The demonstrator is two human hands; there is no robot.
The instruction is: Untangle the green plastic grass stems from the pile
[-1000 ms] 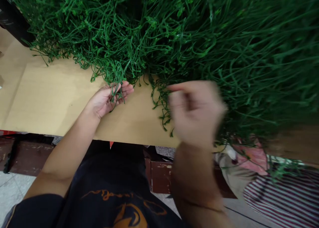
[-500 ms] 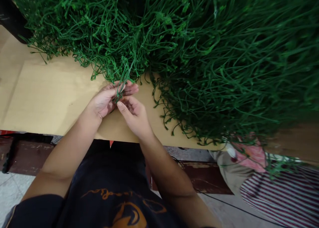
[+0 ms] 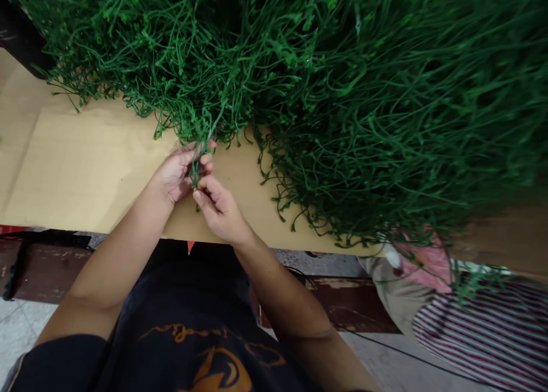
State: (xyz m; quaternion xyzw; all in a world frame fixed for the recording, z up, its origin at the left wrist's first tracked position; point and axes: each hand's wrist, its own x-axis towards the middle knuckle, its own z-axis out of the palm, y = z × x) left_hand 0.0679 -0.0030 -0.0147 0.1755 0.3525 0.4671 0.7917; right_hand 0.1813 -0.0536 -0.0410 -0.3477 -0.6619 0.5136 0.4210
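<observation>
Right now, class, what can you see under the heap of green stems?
A tan surface shows along the near edge; farther in, the green stems hide whatever lies beneath.

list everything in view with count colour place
green stems: many, green, piled across top
sprigs: count unclear, green, pile's lower edge
cardboard: count unclear, tan, under stems
black object: one, black, upper left
pink item: one, pink, lower right
striped garment: one, maroon-white, lower right
panels: several, dark red, below cardboard
floor: one, pale, lower left
shirt: one, dark, bottom centre
left grip: one, bare, under sprigs
right grip: one, bare, pinching sprigs
</observation>
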